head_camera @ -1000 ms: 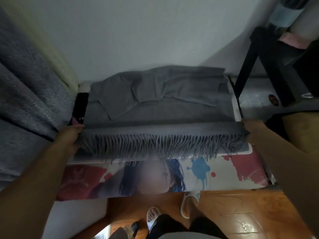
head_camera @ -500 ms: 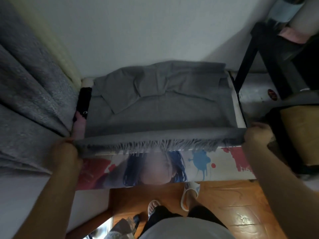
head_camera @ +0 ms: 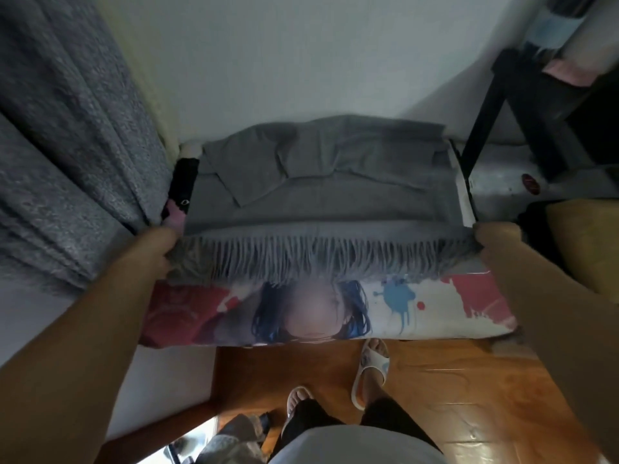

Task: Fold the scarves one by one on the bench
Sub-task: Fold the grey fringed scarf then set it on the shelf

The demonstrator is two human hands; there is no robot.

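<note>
Grey fringed scarf [head_camera: 321, 209], paint-splashed bench [head_camera: 435, 306]

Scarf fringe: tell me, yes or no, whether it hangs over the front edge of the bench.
Yes: the scarf fringe drapes over the bench front edge, between both gripping hands.

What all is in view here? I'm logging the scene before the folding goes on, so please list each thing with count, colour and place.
scarf: one, grey with a fringe, spread over the bench top, fringed edge hanging toward the person
bench: one, front printed in red, white and blue, against the wall
curtain: one, grey, at the left
black cloth: one, at the bench's left end
black frame: one, at the right
floor: wooden, orange-brown, under the bench
slippers: two, white, on the person's feet
left hand: grips the scarf's left corner
right hand: grips the scarf's right corner
</note>
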